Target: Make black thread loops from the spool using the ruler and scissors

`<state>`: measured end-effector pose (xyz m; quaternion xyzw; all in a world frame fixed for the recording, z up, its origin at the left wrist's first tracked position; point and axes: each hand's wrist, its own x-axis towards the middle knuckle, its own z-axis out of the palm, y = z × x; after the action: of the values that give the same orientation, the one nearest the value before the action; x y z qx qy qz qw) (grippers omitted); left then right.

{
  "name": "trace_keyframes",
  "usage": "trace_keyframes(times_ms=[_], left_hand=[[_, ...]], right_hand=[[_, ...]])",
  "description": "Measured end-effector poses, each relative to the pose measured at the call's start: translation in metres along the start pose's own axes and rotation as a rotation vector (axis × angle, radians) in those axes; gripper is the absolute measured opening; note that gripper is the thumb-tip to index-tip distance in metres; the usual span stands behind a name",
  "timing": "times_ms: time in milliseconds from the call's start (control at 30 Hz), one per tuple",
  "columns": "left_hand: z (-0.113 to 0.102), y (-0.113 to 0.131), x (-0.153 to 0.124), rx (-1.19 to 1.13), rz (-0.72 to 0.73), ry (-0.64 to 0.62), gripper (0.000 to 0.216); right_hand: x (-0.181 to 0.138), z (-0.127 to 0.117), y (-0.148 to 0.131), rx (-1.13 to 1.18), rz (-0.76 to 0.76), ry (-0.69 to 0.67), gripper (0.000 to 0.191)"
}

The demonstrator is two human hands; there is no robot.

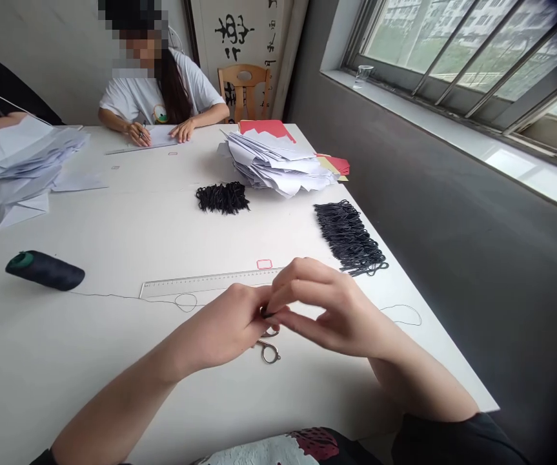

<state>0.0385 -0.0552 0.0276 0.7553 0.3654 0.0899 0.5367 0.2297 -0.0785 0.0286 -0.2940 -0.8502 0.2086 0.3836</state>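
Observation:
My left hand [222, 326] and my right hand [329, 307] meet above the front of the white table [201, 413]. Both are closed, their fingertips pinched together around a small bit of black thread [268, 314]; the fingers hide most of it. A dark spool [48, 270] with a green end lies on its side at the left, and its loose strand [113, 296] loops toward my left hand. Another thin strand curves out beyond my right wrist. Under my hands lie metal scissors [270, 352], with only the handles showing. A clear ruler [201, 283] lies just behind my hands.
Looped black cords lie in a long row [348, 236] at the right edge and in a smaller bunch [222, 197] further back. Paper piles [278, 161] stand at the back right and far left. Across the table a person [181, 84] writes on paper. A windowsill [404, 110] runs along the right.

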Motion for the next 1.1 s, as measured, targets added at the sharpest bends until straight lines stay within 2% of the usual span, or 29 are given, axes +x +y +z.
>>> trace_keyframes(times_ms=[100, 167, 200, 333, 433, 533, 700, 933, 1100], left_hand=[[-0.002, -0.006, 0.01, 0.061, -0.018, -0.008, 0.03], [-0.003, -0.015, 0.021, 0.135, -0.032, 0.03, 0.033], [-0.002, -0.023, 0.028, 0.179, -0.035, 0.081, 0.032], [0.006, -0.068, 0.061, 0.47, -0.04, 0.49, 0.026], [0.016, -0.105, 0.084, 0.634, 0.02, 0.602, 0.032], [0.021, -0.127, 0.096, 0.694, 0.052, 0.631, 0.035], [0.021, -0.132, 0.097, 0.726, 0.044, 0.607, 0.035], [0.02, -0.135, 0.099, 0.75, 0.063, 0.583, 0.036], [0.02, -0.134, 0.099, 0.749, 0.061, 0.589, 0.035]], right_hand=[[0.003, -0.015, 0.007, 0.181, 0.207, 0.092, 0.005], [0.004, -0.029, 0.022, 0.264, 0.36, 0.205, 0.012], [0.004, -0.037, 0.033, 0.297, 0.427, 0.274, 0.016], [0.0, -0.064, 0.098, 0.309, 0.631, 0.646, 0.02], [-0.001, -0.076, 0.152, 0.225, 0.782, 0.855, 0.013], [0.001, -0.079, 0.193, 0.165, 0.885, 0.846, 0.012], [0.0, -0.083, 0.23, 0.036, 0.973, 0.856, 0.011], [-0.025, -0.092, 0.25, -0.378, 1.161, 0.885, 0.014], [-0.036, -0.1, 0.257, -0.478, 1.287, 0.844, 0.018]])
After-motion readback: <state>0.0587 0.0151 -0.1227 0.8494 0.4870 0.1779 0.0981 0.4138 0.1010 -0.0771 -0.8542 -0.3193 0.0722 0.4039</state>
